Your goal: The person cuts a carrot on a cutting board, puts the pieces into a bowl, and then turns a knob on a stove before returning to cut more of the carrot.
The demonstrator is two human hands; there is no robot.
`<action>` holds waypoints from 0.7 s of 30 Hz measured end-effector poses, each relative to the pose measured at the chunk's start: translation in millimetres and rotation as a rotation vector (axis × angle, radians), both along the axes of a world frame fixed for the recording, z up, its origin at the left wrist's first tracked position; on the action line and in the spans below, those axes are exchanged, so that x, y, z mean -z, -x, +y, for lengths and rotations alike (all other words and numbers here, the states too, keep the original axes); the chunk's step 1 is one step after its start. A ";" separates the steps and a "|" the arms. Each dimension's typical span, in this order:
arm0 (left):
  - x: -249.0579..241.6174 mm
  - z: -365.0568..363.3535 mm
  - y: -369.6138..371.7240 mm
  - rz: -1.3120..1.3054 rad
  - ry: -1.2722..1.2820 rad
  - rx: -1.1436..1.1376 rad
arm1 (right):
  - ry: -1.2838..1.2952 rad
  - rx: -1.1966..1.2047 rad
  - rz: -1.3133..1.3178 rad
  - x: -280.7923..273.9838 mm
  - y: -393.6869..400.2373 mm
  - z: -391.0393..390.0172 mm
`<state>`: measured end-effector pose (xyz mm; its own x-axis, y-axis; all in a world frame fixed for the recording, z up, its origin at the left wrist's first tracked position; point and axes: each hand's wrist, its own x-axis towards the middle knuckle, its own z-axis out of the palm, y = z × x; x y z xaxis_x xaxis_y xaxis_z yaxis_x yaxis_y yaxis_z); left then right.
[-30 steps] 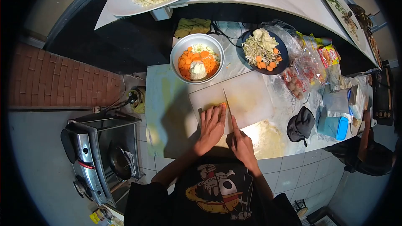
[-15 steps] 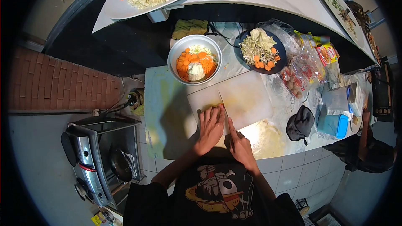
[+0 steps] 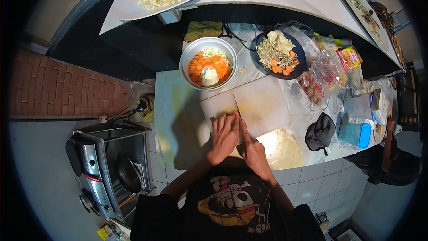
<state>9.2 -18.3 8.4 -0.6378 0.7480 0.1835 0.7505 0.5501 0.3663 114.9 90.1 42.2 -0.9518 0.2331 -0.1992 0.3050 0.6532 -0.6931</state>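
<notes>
On a white cutting board (image 3: pixel 265 102), my left hand (image 3: pixel 224 137) bends its fingers down over a small yellow-green piece of food (image 3: pixel 231 112), mostly hidden under the fingertips. My right hand (image 3: pixel 256 154) grips a kitchen knife (image 3: pixel 236 101), its index finger stretched along the top of the blade. The blade stands right beside the left fingertips and points away from me. Beyond the board's far edge is a metal pot (image 3: pixel 183 72) with sliced carrots, chopped pale vegetable and a pale lump.
A dark plate (image 3: pixel 299 68) holds bean sprouts and carrot slices. Plastic bags (image 3: pixel 327 69), a black cap (image 3: pixel 320 131) and a blue-lidded container (image 3: pixel 364 135) lie to the right. A stove (image 3: pixel 91 163) stands left; another person (image 3: pixel 392 160) is at far right.
The knife and my right hand have slid slightly forward, away from me. My left hand keeps its place on the food.
</notes>
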 end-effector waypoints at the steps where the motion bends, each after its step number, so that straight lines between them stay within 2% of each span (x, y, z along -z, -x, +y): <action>1: 0.8 -0.6 -0.9 -0.006 -0.005 0.001 | -0.002 -0.003 0.001 -0.3 -0.9 0.5; 4: 3.7 -2.1 -2.5 -0.046 0.005 0.001 | -0.007 -0.009 -0.020 1.5 -3.6 2.9; 6: 6.1 -3.3 -2.4 -0.085 0.019 -0.003 | -0.064 0.018 0.096 6.8 -9.8 1.7; 21: 6.1 -4.6 -4.1 -0.108 -0.025 0.007 | -0.033 0.023 0.107 15.3 -19.6 0.3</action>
<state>13.3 -22.9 2.3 -0.6499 0.7483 0.1328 0.7096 0.5348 0.4588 134.4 90.4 26.9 -0.9617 0.2594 -0.0888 0.2454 0.6702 -0.7005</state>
